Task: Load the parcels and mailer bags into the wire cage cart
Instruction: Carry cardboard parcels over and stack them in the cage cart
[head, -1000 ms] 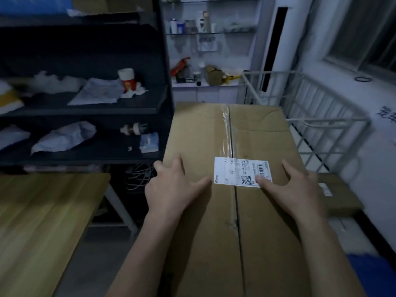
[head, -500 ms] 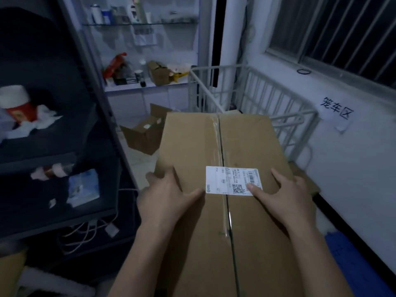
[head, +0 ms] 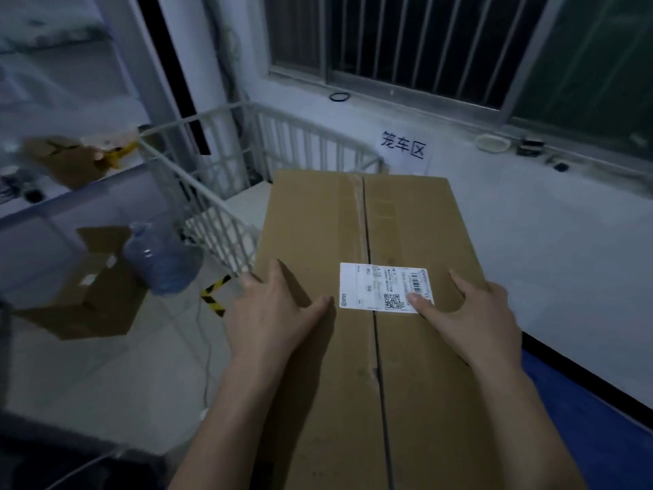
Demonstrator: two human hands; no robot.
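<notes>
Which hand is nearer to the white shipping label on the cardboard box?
Right. The right hand has its thumb tip on the shipping label, at its lower right corner. The left hand rests on the cardboard box to the label's left, its thumb tip stopping just short of it.

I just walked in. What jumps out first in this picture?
A big taped cardboard box fills the middle, with the person's left hand and right hand spread flat on its top, the right thumb touching a white shipping label. Just beyond it, toward the left, stands the white wire cage cart.
</notes>
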